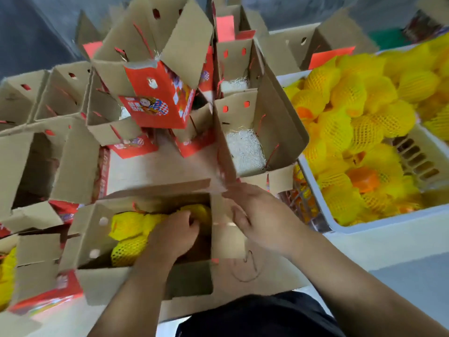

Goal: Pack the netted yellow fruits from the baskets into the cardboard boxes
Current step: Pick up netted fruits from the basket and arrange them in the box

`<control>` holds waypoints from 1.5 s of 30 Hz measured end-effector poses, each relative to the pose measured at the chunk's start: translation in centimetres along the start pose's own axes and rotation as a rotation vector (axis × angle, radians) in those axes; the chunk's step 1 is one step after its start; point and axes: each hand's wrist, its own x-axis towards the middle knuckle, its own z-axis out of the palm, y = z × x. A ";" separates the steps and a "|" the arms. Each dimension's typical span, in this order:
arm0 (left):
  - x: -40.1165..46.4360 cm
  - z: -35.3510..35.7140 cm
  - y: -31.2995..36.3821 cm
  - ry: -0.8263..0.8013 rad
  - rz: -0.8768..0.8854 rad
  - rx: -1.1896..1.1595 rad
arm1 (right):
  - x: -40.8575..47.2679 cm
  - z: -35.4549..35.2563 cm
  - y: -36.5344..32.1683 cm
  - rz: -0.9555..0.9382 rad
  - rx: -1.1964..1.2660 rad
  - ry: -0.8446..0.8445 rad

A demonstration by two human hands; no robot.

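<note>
Netted yellow fruits [359,117]: round, each in yellow foam mesh sleeve, heaped in white plastic basket [364,229] on the right; slotted basket wall shows where the heap dips. A few bare orange patches show among the mesh.

Near-centre cardboard box [94,224]: plain brown corrugated inside, flaps up, round punched holes in left wall, thin red cord handle at far edge. Already holds some netted fruits [131,229] on its left side, packed touching each other.

Left hand [175,234] is down inside that box, fingers curled over something at the right end of the fruit row. Blur and the hand itself hide the contact, so can't tell whether it has a grip on a fruit or just presses there.

Right hand [257,215] sits at the box's right flap [226,229], fingers relaxed and spread, holding nothing visible; motion-blurred.

Far of it, an open box with shredded paper [245,149]: white stringy filler on the bottom, red cord on the right wall, two small red-edged holes in the far wall. More open boxes crowd the left and far area of the surface, red printed outsides, brown insides. One box at far left edge [7,276] also shows yellow mesh.
</note>
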 end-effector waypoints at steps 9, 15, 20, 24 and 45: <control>-3.4 -2.0 7.3 0.496 -0.048 -0.394 | -4.9 -8.3 13.8 0.051 0.100 0.346; -3.5 -0.1 23.7 0.469 0.631 -0.535 | -7.8 -11.3 24.7 0.552 -0.334 -0.199; 0.1 3.5 31.7 0.212 0.820 -0.062 | -7.3 -9.4 25.5 0.494 -0.398 -0.134; 1.8 5.8 32.6 0.277 0.631 0.189 | -8.7 -9.0 26.7 0.471 -0.236 0.066; 2.1 6.5 32.9 0.330 0.521 0.274 | 1.4 -10.4 23.5 0.247 -0.022 0.211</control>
